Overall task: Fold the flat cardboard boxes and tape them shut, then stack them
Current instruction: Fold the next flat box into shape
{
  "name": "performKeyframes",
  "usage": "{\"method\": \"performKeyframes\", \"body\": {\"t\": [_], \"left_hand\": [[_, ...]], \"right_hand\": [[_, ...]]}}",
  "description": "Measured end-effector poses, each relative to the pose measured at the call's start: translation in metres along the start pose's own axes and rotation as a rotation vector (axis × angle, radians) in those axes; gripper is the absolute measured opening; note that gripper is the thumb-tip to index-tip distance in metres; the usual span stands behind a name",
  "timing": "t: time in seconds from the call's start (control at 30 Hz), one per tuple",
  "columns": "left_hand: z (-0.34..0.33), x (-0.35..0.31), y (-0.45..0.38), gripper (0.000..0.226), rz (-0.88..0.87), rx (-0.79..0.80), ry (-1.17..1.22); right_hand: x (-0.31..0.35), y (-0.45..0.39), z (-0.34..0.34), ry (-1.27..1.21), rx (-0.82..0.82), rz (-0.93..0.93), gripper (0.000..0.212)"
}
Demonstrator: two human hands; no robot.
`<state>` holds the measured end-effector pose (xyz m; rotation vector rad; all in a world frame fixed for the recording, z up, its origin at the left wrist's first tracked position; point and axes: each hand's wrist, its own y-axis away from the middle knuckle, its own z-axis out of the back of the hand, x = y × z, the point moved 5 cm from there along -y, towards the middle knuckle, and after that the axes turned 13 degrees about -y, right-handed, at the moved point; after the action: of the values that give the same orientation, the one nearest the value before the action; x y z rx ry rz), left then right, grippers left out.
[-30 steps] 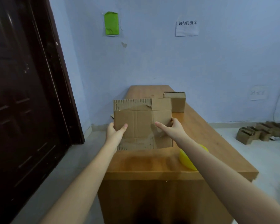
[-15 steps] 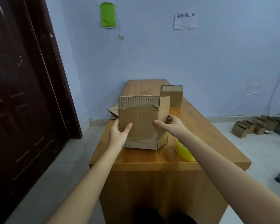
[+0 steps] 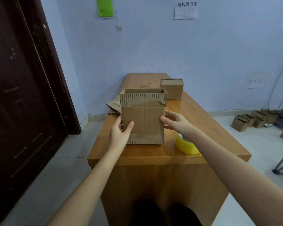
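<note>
Flat cardboard sheets [image 3: 113,106] lie at table's [image 3: 153,154] left edge. Left hand [image 3: 119,133] grips open-topped cardboard box [image 3: 143,118], thumb on front, fingers round left side. Box upright on table. Right hand [image 3: 178,122], fingers spread, touches right side. Yellow tape roll [image 3: 185,145] beside; smaller box [image 3: 171,88] behind.

A plain brown box [image 3: 143,118] with ribbed corrugated bands along its top and bottom edges is seen on the orange-brown wood-grain table [image 3: 153,154]. A matching brown small box [image 3: 171,89] is set behind the box. A translucent yellow tape roll [image 3: 185,145] lies right of the box. The wall [image 3: 170,46] is pale blue; a bright green patch [image 3: 104,7] and a white sheet [image 3: 186,10] with black characters are fixed on it. The door [image 3: 23,95] is dark brown.
</note>
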<state>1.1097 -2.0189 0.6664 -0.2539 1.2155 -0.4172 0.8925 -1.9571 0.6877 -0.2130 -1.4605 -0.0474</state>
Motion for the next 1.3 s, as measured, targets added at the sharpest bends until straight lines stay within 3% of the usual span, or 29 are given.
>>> {"method": "performKeyframes", "body": {"t": [0.27, 0.43, 0.63, 0.83, 0.93, 1.03, 1.13, 1.3], "left_hand": [[0.004, -0.013, -0.001, 0.050, 0.025, -0.034, 0.082], [0.014, -0.038, -0.011, 0.029, -0.012, -0.024, 0.073], [0.004, -0.006, 0.008, 0.048, 0.114, 0.040, 0.082], [0.011, -0.013, 0.004, 0.022, 0.191, 0.076, 0.122], [0.013, -0.016, 0.003, 0.030, 0.226, 0.170, 0.116], [0.021, -0.026, -0.003, 0.024, 0.263, 0.198, 0.104], [0.028, -0.039, -0.013, 0.037, 0.289, 0.228, 0.067], [0.034, -0.048, -0.022, 0.099, 0.395, 0.312, -0.046]], "right_hand": [[0.011, 0.009, 0.000, -0.067, 0.018, 0.065, 0.058], [0.029, 0.004, 0.003, -0.092, -0.008, 0.145, 0.055], [-0.008, 0.010, 0.000, -0.091, 0.012, 0.059, 0.058], [-0.002, 0.005, 0.001, -0.084, -0.009, 0.002, 0.056], [-0.004, 0.003, 0.003, -0.096, -0.032, -0.099, 0.058], [0.009, 0.002, 0.003, -0.003, -0.041, -0.117, 0.065], [0.030, 0.002, 0.003, 0.066, -0.080, -0.090, 0.072], [0.054, 0.002, 0.002, 0.128, -0.064, -0.175, 0.089]]}}
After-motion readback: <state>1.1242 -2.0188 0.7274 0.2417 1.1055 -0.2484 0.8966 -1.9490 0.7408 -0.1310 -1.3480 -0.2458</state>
